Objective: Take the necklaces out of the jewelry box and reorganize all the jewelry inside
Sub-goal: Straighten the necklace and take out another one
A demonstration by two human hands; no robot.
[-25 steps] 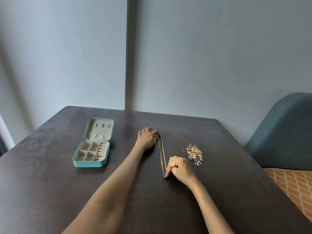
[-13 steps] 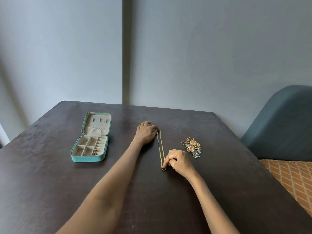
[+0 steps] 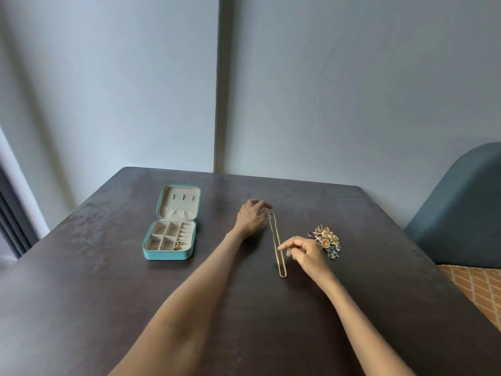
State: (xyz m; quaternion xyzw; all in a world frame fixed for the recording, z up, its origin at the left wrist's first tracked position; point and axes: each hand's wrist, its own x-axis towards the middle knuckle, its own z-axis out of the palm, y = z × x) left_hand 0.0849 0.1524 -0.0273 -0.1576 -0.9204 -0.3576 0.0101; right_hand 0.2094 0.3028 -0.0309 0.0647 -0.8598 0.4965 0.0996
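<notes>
at left of center the open teal jewelry box (image 3: 170, 241) lies on the dark table (image 3: 81, 294). the left hand (image 3: 250, 217) rests with relaxed fingers beside the gold necklace (image 3: 277, 244), stretched out at center. the right hand (image 3: 305, 252) hovers, fingers loosely curled, holding nothing, before the jewelry pile (image 3: 326, 240).

Landmark: gold necklace (image 3: 277, 244), laid out as a narrow loop mid worktop (image 3: 81, 308).
- Left of necklace: left hand (image 3: 250, 217) by its far end, forearm slanting across the near approach. Beyond that, bare lane up to the open teal jewelry box (image 3: 170, 234).
- Right of necklace: right hand (image 3: 303, 252) above its middle; jewelry pile (image 3: 326, 241) just past it.
- Near side of necklace: bare worktop between the 2 forearms.
</notes>
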